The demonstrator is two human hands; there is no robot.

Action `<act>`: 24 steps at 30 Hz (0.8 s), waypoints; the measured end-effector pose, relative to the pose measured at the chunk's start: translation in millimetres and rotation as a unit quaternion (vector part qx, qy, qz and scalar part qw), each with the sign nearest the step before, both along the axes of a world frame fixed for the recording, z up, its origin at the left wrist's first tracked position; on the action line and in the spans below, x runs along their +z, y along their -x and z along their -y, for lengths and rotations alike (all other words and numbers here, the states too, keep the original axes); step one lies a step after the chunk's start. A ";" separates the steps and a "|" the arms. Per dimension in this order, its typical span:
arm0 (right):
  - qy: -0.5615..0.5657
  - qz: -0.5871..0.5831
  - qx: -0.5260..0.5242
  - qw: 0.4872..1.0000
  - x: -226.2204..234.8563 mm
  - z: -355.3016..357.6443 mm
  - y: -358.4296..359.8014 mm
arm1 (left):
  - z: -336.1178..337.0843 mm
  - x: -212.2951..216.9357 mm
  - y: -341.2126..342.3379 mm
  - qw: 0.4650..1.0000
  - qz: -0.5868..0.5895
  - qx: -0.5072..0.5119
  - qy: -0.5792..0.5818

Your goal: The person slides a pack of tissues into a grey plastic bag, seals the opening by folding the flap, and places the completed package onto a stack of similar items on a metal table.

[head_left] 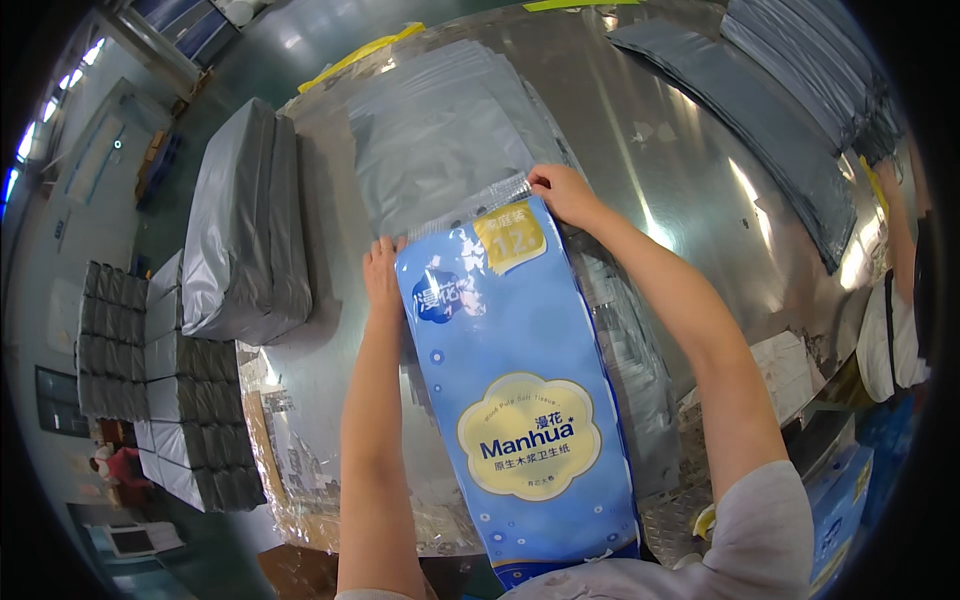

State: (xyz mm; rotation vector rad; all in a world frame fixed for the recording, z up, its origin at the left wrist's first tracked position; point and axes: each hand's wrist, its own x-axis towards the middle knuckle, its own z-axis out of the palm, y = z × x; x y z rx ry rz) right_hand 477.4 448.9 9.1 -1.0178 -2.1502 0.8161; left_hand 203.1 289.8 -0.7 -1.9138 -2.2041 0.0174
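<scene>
Head view: blue pack (520,400) lies lengthwise on the steel surface (680,170), long axis running away from the person. Left hand (381,272) and right hand (566,193) pinch its far corners, fingers closed, beside a grey bag (440,150).

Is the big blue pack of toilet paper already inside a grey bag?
No, the blue pack lies uncovered on the metal table, both hands, left hand and right hand, at its far end beside flat grey bags.
</scene>
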 end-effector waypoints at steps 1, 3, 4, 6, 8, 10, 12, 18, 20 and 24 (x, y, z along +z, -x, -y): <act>0.038 -0.075 -0.012 0.996 2.0 6.0 -2.0 | -3.0 3.1 -3.0 0.994 0.075 0.029 -0.069; 0.097 -0.201 -0.019 0.975 9.0 27.3 -7.6 | 0.7 8.1 -9.4 0.950 0.222 0.090 -0.202; 0.114 -0.214 -0.019 0.970 15.1 42.1 -15.8 | 6.5 15.8 -18.7 0.919 0.298 0.099 -0.239; 0.148 -0.240 -0.021 0.959 20.7 68.4 -31.4 | 23.0 28.8 -43.6 0.834 0.445 0.118 -0.303; 0.140 -0.257 -0.022 0.956 7.2 82.1 -44.2 | 37.8 12.8 -46.6 0.838 0.459 0.151 -0.255; 0.120 -0.232 -0.021 0.965 0.8 85.1 -44.7 | 52.0 -22.6 -29.7 0.872 0.419 0.188 -0.167; 0.087 -0.165 -0.032 0.982 -4.8 83.4 -39.4 | 63.9 -52.8 -11.1 0.857 0.488 0.134 -0.099; 0.014 0.262 0.014 0.965 -6.1 77.1 -38.6 | 71.1 -21.9 -22.3 0.720 0.679 0.138 -0.033; 0.025 0.277 0.039 0.960 -10.9 106.1 -57.9 | 101.4 -18.6 -22.8 0.903 0.429 0.014 0.034; 0.025 0.260 0.055 0.964 -9.0 220.5 -117.1 | 210.8 -14.7 -70.2 0.961 0.212 -0.051 0.168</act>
